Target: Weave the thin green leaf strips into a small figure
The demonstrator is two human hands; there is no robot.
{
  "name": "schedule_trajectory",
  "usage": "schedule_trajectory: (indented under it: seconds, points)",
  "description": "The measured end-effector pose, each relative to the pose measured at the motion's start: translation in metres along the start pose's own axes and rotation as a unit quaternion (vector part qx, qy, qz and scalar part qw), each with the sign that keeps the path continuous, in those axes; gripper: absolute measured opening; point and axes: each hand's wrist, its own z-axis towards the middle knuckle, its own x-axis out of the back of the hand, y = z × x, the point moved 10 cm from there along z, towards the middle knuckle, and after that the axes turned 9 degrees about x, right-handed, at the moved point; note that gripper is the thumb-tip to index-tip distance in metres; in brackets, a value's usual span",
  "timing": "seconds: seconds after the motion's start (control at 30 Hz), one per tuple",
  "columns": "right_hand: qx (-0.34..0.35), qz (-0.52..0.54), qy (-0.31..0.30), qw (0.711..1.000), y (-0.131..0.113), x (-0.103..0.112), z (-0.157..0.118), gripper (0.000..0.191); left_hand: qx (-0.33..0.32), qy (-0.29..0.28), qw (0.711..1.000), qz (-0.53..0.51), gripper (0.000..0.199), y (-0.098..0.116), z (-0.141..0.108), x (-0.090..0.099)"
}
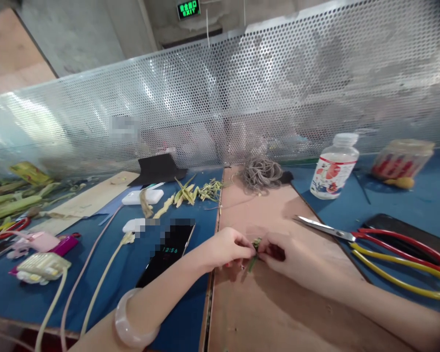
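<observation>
**Q:** Nearest the lens, what shows?

**Me:** Pale translucent bangle (135, 323) on my left wrist, low in view. Past it, my left hand (230, 248) and right hand (300, 259) meet over the brown fibreboard work panel (278, 313). Fingertips of both are pinched shut on one small folded green leaf strip (255, 250), held just above the panel; a short green tail hangs below the pinch.

**Q:** Progress?

**Me:** Judging from the piece, early to middle: it is small and tightly bunched, no finished form readable. Loose leaf trimmings (194, 191) lie unused beyond, and a tangle of grey-brown twine (261, 173) sits untouched.

**Q:** Counts?

**Me:** One pair of steel scissors with red and yellow loop handles (381, 244), lying apart from my right hand. One clear plastic bottle with white cap (334, 167). One black smartphone (168, 252), screen lit. Two white chargers (142, 197), as far as I can tell. One leaf piece in hand.
</observation>
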Motion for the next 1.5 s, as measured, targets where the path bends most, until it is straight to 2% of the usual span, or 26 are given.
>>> schedule_trajectory:
  seconds: [0.23, 0.63, 1.07, 1.27, 1.5]
  points:
    - [0.009, -0.013, 0.011, 1.0, -0.002, 0.008, 0.001, 0.015, -0.025, -0.005, 1.0, -0.016, 0.031, 0.002, 0.0, -0.001]
    - [0.008, 0.025, 0.0, 1.0, -0.001, 0.001, 0.001, 0.011, -0.035, -0.013, 0.999, -0.026, 0.028, 0.002, 0.0, -0.001]
    - [0.046, -0.022, 0.003, 0.999, -0.008, 0.002, -0.001, 0.014, -0.013, -0.006, 1.0, -0.003, 0.035, 0.003, -0.002, -0.001]
    - [0.038, -0.015, 0.003, 0.999, 0.002, -0.001, 0.001, 0.013, -0.027, -0.005, 1.0, -0.014, 0.032, 0.004, -0.001, 0.0]
    - [0.03, -0.002, -0.008, 1.0, -0.004, 0.002, -0.002, 0.016, -0.038, -0.013, 0.999, -0.019, 0.033, 0.002, 0.003, -0.001]
